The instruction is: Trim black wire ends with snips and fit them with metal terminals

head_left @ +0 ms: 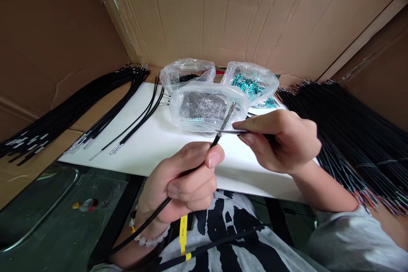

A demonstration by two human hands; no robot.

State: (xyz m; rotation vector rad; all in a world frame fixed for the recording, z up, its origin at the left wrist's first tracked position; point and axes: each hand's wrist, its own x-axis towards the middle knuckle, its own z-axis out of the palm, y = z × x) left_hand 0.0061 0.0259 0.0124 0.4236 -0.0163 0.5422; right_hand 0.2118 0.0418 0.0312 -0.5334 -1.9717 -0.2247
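Pinched in my left hand [194,174] is a black cable [159,207], its stripped silvery end [228,115] pointing up and away from me. The cable trails down over my left wrist. My right hand [283,144] grips a thin, pointed metal tool [230,131]; its kind is mostly hidden by the fingers. The tool's tip lies against the cable where the black jacket stops. Right behind the cable end sits a clear plastic bag [178,114] holding a heap of fine silvery wire scraps [207,106].
A bag with teal foil scraps [248,85] and a bag with black bits [188,77] stand behind. Black cables with silvery ends [105,123] lie left; bundled cables [353,131] lie right. Cardboard walls [223,17] enclose the white board [153,140]. A yellow tag [183,233] hangs near my lap.
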